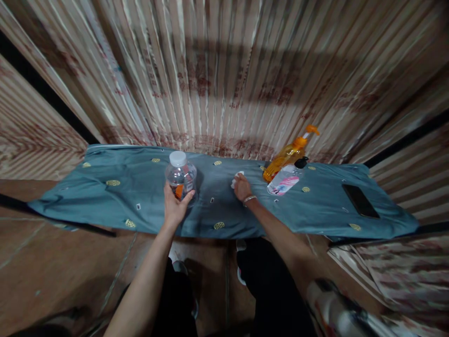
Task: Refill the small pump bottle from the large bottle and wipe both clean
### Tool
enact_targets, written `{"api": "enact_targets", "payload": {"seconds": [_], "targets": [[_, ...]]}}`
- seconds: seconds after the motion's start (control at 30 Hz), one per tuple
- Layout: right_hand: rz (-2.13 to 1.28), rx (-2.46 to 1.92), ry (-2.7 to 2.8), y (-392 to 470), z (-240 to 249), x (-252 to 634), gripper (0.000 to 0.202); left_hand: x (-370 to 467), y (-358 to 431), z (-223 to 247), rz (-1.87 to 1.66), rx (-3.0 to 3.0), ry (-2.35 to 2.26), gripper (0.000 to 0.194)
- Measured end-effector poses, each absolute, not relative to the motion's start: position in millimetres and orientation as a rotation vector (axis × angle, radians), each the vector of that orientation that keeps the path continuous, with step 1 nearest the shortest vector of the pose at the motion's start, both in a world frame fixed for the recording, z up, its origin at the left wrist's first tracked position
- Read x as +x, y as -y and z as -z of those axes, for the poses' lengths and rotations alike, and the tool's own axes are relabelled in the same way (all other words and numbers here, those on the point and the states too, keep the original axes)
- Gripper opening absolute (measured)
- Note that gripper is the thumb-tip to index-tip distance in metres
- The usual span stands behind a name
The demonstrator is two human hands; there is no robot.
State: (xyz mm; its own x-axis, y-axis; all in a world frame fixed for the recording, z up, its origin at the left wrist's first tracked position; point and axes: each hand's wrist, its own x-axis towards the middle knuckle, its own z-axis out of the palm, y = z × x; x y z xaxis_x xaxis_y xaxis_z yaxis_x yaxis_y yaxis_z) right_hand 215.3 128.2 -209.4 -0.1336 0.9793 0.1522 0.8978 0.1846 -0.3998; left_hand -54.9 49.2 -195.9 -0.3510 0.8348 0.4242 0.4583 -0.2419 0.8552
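My left hand [174,204] grips a clear plastic bottle [181,176] with a white cap and an orange label, standing upright on the blue-grey cloth [115,201]. My right hand [242,187] rests on the cloth to the right of it, fingers closed on a small white wad [237,178], maybe a tissue. A bracelet circles that wrist.
An orange pump bottle [289,154] and a clear bottle with a pink label and black cap [286,179] stand right of my right hand. A black phone [360,200] lies flat near the cloth's right end. Pleated curtains hang behind. Brown floor lies below.
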Motion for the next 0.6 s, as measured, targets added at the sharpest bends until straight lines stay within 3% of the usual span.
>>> {"api": "enact_targets", "payload": {"seconds": [0.23,0.4,0.6], "targets": [[-0.514,-1.398,2.303,-103,222,122,0.04,-56,-51,196,-1.6,1.549,-1.768,0.068],[-0.644,-1.003,2.413,-45,237,174,0.047,-56,-50,195,-1.591,1.55,-1.766,0.068],[-0.505,-1.329,2.295,-41,232,232,0.05,-55,-48,192,-1.575,1.551,-1.748,0.07]]}}
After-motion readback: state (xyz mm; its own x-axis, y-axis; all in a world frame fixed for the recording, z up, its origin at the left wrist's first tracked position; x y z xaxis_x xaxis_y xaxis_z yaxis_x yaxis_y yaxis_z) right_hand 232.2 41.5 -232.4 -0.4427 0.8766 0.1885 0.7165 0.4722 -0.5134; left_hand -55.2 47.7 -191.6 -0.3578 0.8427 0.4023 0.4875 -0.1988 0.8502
